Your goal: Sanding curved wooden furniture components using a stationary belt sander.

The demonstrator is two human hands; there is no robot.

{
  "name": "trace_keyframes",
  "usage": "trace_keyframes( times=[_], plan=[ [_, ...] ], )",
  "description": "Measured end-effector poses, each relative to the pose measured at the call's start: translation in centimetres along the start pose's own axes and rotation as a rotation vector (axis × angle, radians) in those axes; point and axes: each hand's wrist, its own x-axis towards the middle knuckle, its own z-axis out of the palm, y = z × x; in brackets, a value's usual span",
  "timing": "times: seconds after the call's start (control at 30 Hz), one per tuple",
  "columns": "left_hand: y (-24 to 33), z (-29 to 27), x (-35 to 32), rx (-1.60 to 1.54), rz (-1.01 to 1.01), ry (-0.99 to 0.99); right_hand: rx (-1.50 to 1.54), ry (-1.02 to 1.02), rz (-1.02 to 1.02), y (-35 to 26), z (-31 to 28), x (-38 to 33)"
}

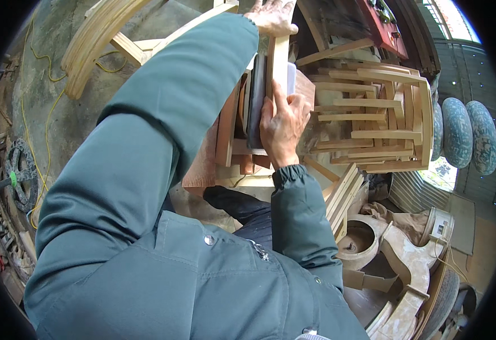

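**Reader:** Which object is central, and where does it lie?

**Legend:** The pale wooden bar (279, 59), upper centre of the frame, running nearly upright between the two hands. The left hand (273, 18) lies across its upper part at the top edge; the right hand (285, 126) is at its lower end, nearer the wearer's body.

**Reader:** And the state of each hand?

**Legend:** Right: partly closed about the lower end, index finger extended along the wood, thumb to the left, the remaining fingers curled. Left: laid over the bar with the back of the hand uppermost and the thumb to the right; its fingers run toward the frame's edge, so how tightly it closes cannot be told.

**Reader:** How should such a bar handle?

**Legend:** Judged by eye, stiff and fairly light, not fragile, its bare faces dry rather than slippery. The long sides near either end seem the soundest hold, one hand to each.

**Reader:** What lies close by?

**Legend:** A long dark piece (255, 107), just left of the right hand; a reddish-brown board (202, 161), lower and farther left; a stack of wooden frames (387, 135), right of centre.
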Motion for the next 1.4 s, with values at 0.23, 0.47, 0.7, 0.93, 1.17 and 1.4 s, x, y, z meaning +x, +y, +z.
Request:
trace_keyframes(
  times=[0.23, 0.47, 0.7, 0.93, 1.17, 1.4],
  plan=[
    [-4.0, -0.8, 4.7, 0.002, -0.081, 0.018, -0.009, 0.105, -0.093, 0.4, 1.9, 5.6],
    [-2.7, -1.1, 4.5, -0.05, -0.109, 0.076, -0.036, 0.07, -0.105, 2.3, 2.3, 6.2],
    [-3.7, 0.2, 1.8, 0.182, -0.123, 0.051, -0.008, -0.023, -0.053, 0.1, 0.2, 1.8],
    [3.2, 0.4, -6.1, 0.18, -0.102, 0.003, -0.048, 0.015, -0.074, 0.9, -2.4, -7.1],
    [8.4, 3.2, -17.6, 0.319, 0.008, -0.05, -0.014, -0.005, -0.064, 0.7, -6.7, -19.5],
    [15.7, 5.3, -27.5, 0.304, 0.02, -0.13, 0.372, -0.205, 0.32, -0.1, -11.0, -30.9]
  ],
)
